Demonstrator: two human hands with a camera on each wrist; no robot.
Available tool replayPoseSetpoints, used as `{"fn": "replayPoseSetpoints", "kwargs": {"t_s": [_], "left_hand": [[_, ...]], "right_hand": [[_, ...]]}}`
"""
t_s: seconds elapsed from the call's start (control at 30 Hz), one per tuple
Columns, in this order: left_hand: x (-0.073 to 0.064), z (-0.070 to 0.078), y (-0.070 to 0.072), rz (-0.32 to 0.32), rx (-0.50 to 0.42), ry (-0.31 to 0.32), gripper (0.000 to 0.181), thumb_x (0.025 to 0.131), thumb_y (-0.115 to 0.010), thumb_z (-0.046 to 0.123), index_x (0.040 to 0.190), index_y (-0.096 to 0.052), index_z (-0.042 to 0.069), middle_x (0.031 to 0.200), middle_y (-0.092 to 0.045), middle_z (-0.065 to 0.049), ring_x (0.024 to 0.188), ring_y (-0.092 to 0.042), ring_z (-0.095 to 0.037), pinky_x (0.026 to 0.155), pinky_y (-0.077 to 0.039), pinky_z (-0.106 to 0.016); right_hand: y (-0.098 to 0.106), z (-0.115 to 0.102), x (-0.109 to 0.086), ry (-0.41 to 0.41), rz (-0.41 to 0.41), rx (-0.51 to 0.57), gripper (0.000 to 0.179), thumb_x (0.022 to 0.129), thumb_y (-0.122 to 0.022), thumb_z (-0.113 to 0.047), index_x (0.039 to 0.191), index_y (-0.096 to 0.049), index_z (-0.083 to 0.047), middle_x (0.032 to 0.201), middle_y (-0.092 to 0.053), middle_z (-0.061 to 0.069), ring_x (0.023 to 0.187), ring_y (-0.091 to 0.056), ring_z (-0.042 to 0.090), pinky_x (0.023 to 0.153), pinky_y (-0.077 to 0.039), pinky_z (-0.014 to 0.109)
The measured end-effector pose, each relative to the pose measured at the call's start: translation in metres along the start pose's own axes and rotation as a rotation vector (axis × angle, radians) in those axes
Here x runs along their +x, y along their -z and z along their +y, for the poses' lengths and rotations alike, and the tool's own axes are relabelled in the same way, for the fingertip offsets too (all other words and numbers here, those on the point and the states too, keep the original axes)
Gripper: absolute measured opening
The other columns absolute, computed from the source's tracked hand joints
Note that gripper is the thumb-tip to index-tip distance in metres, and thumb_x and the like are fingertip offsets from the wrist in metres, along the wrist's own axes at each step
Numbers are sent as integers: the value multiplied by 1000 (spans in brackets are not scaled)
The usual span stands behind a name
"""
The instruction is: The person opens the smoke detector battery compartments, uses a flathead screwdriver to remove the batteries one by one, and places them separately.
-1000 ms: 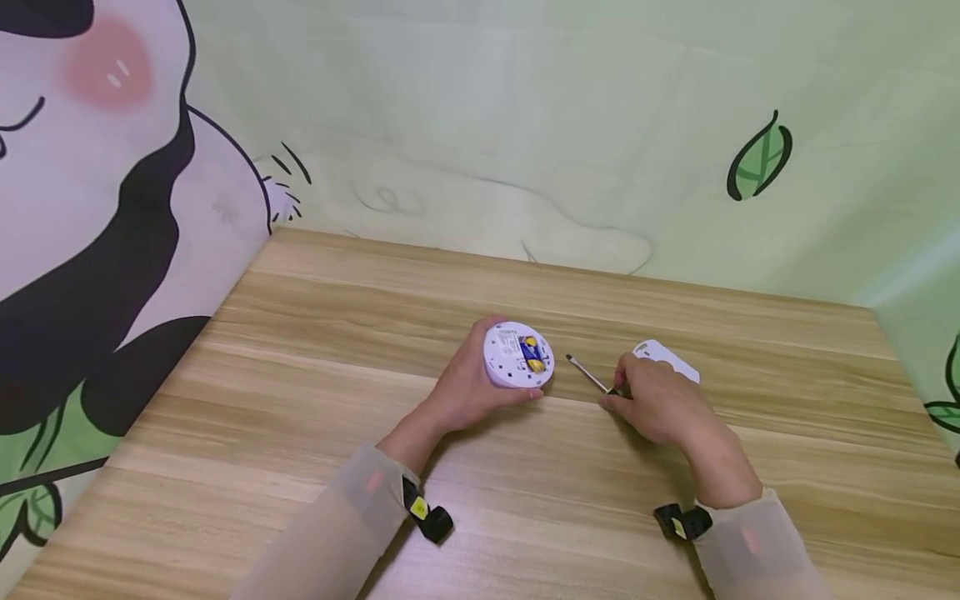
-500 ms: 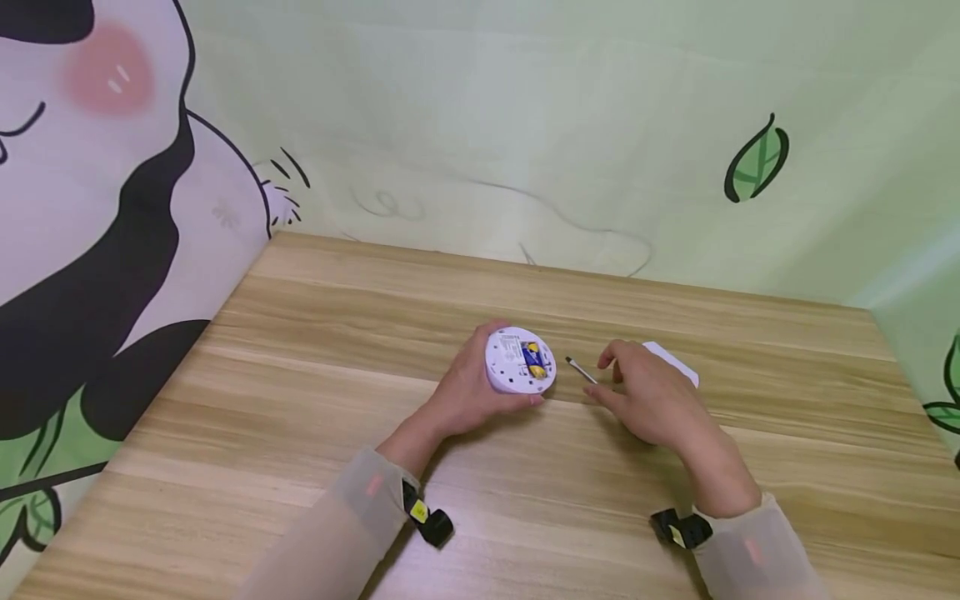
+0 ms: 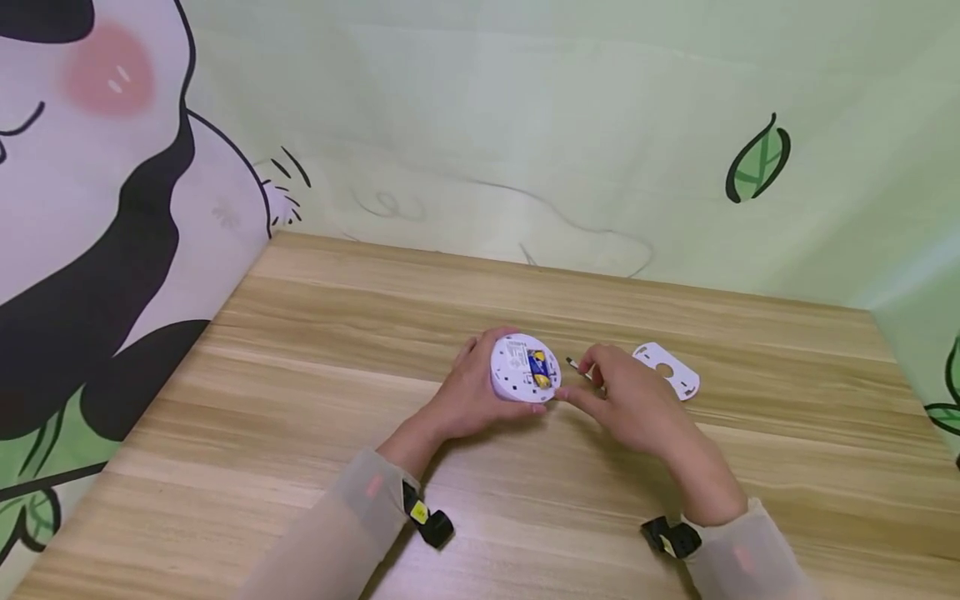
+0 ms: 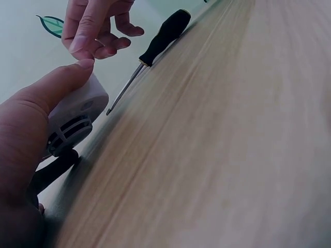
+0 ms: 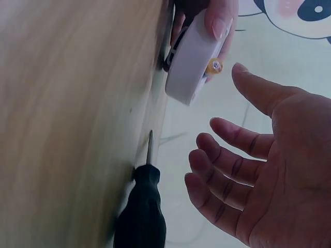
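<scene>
My left hand (image 3: 467, 390) grips a round white smoke detector (image 3: 510, 379) by its sides, with the printed underside facing up. Blue-and-yellow batteries (image 3: 538, 367) sit in its uncovered compartment; in the right wrist view one battery end (image 5: 214, 66) stands out from the face. My right hand (image 3: 637, 400) hovers just right of the detector, its thumb tip close to the rim. Its fingers (image 5: 232, 165) are loosely bent and hold nothing in the right wrist view. Beneath that hand lies a screwdriver (image 4: 168, 36) with a black handle, mostly hidden from the head view.
A white mounting plate (image 3: 684, 385) with a round hole lies to the right, behind my right hand. The wooden table (image 3: 337, 333) ends at a wall covering (image 3: 450, 125) printed with a panda and leaves. Each wrist wears a small black camera (image 3: 431, 521).
The right hand let go of the screwdriver, leaving it on the table, and moved left to the detector's edge. The left hand shifted the detector slightly right and nearer. More of the mounting plate shows.
</scene>
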State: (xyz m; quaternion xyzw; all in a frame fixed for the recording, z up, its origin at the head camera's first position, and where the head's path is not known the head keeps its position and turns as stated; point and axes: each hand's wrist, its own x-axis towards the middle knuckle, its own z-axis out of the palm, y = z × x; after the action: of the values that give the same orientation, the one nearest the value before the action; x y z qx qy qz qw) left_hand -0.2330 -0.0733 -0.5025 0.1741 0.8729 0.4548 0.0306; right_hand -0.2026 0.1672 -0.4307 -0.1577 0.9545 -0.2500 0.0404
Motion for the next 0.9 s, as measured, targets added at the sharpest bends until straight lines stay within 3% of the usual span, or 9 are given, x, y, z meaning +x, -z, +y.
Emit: {"fn": "replayPoseSetpoints", "kwargs": {"t_s": [0.1,0.33,0.53,0.9], "left_hand": [[-1,0,0,-9,9,-11,113,65,-96,51,156,-35,22,148,-53,-1,149,-34,-38,127,-22,-57],[0,-3,-1,-29,42,-86,112,67,-94,52,155,-35,16,146,-56,-1,138,-53,-25,132,-5,-48],[0,-3,-1,-64,68,-123,109,68,-93,54,154,-35,18,146,-56,0,137,-54,-20,132,-1,-49],[-1,-1,1,-96,69,-140,108,70,-91,56,154,-34,22,148,-53,2,141,-51,-19,132,3,-46]], "right_hand": [[-4,-4,0,-5,-11,6,41,94,-74,-46,112,-64,-10,91,-63,3,73,-55,17,63,-45,30],[-13,-11,1,-7,-18,-12,33,95,-73,-46,103,-63,-15,80,-58,0,66,-50,15,56,-41,29],[-19,-16,-2,3,-3,-64,32,95,-70,-51,96,-61,-20,72,-55,-5,60,-47,13,51,-37,29],[-23,-20,-1,1,-32,-85,31,98,-68,-48,94,-61,-18,73,-57,-2,64,-50,15,53,-39,29]]}}
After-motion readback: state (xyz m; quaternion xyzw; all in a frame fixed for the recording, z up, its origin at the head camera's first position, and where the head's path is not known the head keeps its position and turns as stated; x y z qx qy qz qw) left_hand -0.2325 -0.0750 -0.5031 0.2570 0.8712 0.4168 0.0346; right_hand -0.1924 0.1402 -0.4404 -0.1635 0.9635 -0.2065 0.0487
